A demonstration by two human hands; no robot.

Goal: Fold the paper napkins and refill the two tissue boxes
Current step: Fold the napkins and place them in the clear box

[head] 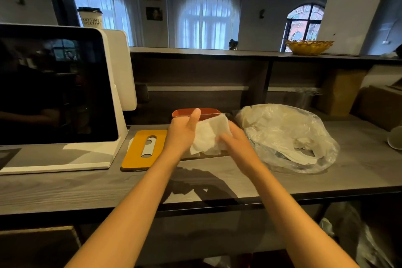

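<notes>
A: Closest in, what are the hands doing?

B: Both forearms reach out over the grey wooden counter (65,189). The left hand (182,135) and the right hand (236,143) hold 1 white paper napkin (210,135) between them, raised above the counter. The left hand's thumb sticks up and its palm backs the napkin's left side; its fingers are hidden behind the paper. The right hand's fingers curl over the napkin's lower right part, gripping it.

A: And right beside them?

B: To the left lies a yellow tissue box lid (144,150), flat on the counter, with 1 oval slot showing white through it. Under the hands something low sits on the counter, mostly hidden; I cannot tell what it is. To the right sits a clear plastic bag (304,135) with loose white napkins inside.

A: Further back?

B: Just behind the hands, an orange-red lid (208,112) peeks out. At the far left stands a white-framed touchscreen terminal (56,89), its screen dark.

A: And beyond that?

B: A raised shelf (195,50) carries a yellow woven basket (309,47) at the right, and a paper cup (90,17) shows above the terminal.
</notes>
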